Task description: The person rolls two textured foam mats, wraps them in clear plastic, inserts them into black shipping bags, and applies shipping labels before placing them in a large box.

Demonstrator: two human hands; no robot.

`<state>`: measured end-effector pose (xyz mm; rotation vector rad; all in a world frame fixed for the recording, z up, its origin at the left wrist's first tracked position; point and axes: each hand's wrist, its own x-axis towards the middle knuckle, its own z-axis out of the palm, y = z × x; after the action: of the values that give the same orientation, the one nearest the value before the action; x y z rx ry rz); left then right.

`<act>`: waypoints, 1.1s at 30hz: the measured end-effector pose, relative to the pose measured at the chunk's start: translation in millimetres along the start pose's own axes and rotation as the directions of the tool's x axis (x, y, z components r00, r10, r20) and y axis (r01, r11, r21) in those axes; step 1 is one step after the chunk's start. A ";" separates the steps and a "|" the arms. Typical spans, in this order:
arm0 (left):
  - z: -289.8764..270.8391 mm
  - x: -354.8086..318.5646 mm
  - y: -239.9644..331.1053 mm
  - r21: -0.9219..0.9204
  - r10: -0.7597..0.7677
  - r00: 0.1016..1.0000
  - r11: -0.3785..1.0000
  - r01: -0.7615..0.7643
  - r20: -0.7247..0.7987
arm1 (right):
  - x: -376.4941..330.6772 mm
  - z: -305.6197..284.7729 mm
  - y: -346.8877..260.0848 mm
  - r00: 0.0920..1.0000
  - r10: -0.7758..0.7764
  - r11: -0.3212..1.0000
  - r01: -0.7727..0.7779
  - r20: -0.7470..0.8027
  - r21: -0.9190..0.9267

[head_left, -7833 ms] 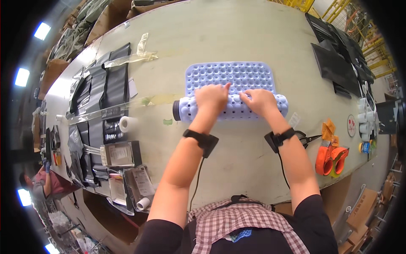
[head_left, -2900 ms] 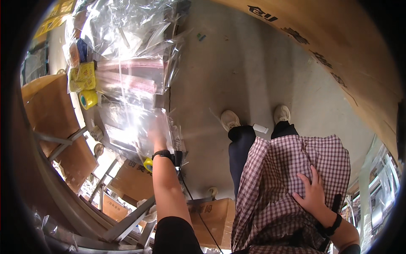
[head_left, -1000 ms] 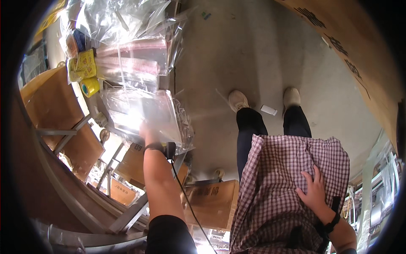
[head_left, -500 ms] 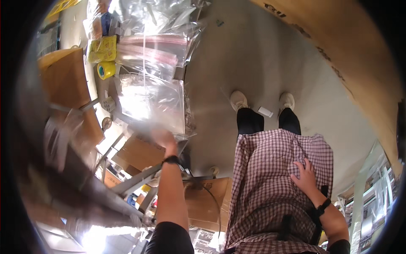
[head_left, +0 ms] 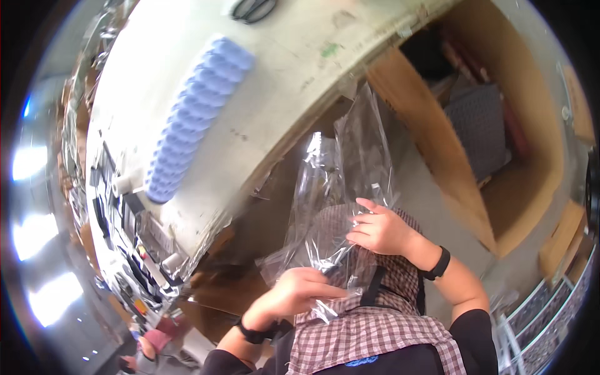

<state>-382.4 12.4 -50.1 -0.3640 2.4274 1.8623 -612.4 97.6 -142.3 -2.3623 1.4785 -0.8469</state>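
A long clear plastic bag [head_left: 365, 140] hangs in front of my checked apron [head_left: 369, 331], crumpled and shiny. My left hand [head_left: 297, 292] is closed on its near end, close to my waist. Higher and to the right, my right hand [head_left: 382, 231] grips the bag's side with bent fingers, the index finger reaching out along the film. Beyond my hands, a blue bumpy foam roller [head_left: 199, 119] lies lengthwise on the pale worktable [head_left: 269, 94], apart from the bag.
Black-handled scissors [head_left: 254, 9] rest at the table's far edge. A large open cardboard box [head_left: 431, 144] stands to the right, with a grey textured piece [head_left: 478, 128] inside. Tools and rolls crowd the table's left end. Another person [head_left: 165, 340] is at the lower left.
My view has swung from the stacked clear bags and floor to the worktable with the roller. My left hand has come back from the stack, and both hands now hold a clear bag.
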 end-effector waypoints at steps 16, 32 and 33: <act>-96.8 -41.4 44.4 -0.552 -0.297 0.922 0.825 0.118 -0.247 | 149.9 -121.5 -56.6 0.871 0.098 0.634 -0.428 0.482 0.644; -250.7 -74.8 -1.8 0.044 0.095 0.389 0.989 -0.139 -0.916 | -152.5 -160.9 219.6 -0.216 0.897 -0.330 -0.908 -0.385 -0.257; -253.5 -58.9 12.0 -0.161 -0.006 0.430 0.932 -0.325 -0.903 | -149.2 -138.8 237.1 -0.263 0.947 -0.314 -0.885 -0.187 -0.344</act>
<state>-303.8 -218.9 40.4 -1.5995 2.7206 2.6311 -918.5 133.2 -195.2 -0.3197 2.7279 0.2321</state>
